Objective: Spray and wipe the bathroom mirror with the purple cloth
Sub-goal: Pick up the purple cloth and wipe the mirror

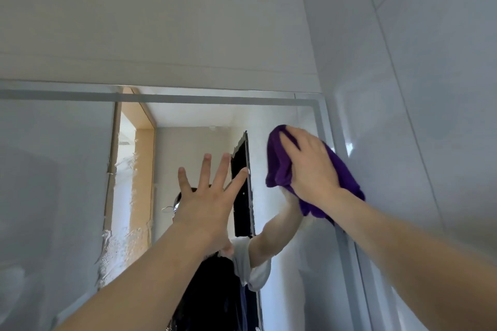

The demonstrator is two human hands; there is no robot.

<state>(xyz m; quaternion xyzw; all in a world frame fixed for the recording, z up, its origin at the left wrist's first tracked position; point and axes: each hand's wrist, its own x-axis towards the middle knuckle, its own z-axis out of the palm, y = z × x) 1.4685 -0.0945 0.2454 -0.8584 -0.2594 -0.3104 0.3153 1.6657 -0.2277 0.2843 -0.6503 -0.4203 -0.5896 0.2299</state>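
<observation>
Item: mirror (67, 169). Wall-mounted, framed in a pale border, its top edge running left to right across the head view and its right edge running down beside the tiled wall (430, 88). A band of wet streaks and droplets (118, 236) is showing on the left-centre glass, running roughly vertically; the glass at far left is looking hazy.

Item: cloth (279, 166). Purple, bunched, lying against the glass in the upper right corner, just inside the frame.

Item: right hand (309, 166). Fingers lying flat and spread over the cloth, pressing it to the glass; no curl around it is visible.

Item: left hand (207, 201). Fingers straight and splayed, holding nothing, raised before the centre of the glass; whether it is touching the glass cannot be told.

No spray bottle is in view.

Key relation: the wet band is lying well to the left of the cloth, beyond the left hand, with its long axis up and down. Judged: the right hand is carrying the cloth, so the coming sweep is likely needing to travel leftward along the top edge, with the left hand clearing the path.
</observation>
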